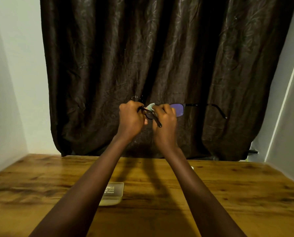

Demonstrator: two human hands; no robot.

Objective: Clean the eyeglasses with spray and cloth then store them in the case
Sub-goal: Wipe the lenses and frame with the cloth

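Observation:
Both my hands are raised well above the table, in front of the dark curtain. My left hand (130,117) grips the left end of the dark-framed eyeglasses (178,109). My right hand (164,117) pinches a small pale green cloth (150,106) over the left lens. The right lens shows a purple tint, and the right temple arm sticks out to the right. The other temple arm hangs down between my hands. A clear plastic case (114,192) lies on the wooden table (236,194), partly hidden by my left forearm. No spray bottle can be made out.
A dark brown curtain (160,65) hangs behind the table, with white walls on both sides. A small white thing (192,167) peeks out beside my right forearm on the table.

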